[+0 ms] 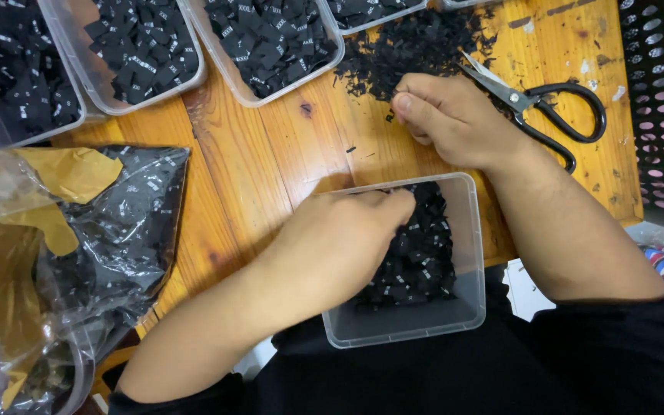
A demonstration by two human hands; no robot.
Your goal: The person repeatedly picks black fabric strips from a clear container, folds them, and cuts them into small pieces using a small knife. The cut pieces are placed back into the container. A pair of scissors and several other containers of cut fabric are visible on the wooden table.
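A clear plastic tub (470,253) at the table's near edge holds a heap of small black fabric labels (420,257). My left hand (340,242) rests over the tub with its fingers curled down into the labels; what the fingertips hold is hidden. My right hand (451,119) lies on the wooden table (270,154) beyond the tub, fingers closed, thumb pressed against the forefinger at the edge of a pile of black fabric scraps (413,46). Whether it pinches a scrap I cannot tell.
Black-handled scissors (547,107) lie just right of my right hand. Several clear tubs of black labels (270,38) line the far side. A clear plastic bag of labels with tan tape (109,223) sits at the left. A black perforated crate (662,100) stands at the right edge.
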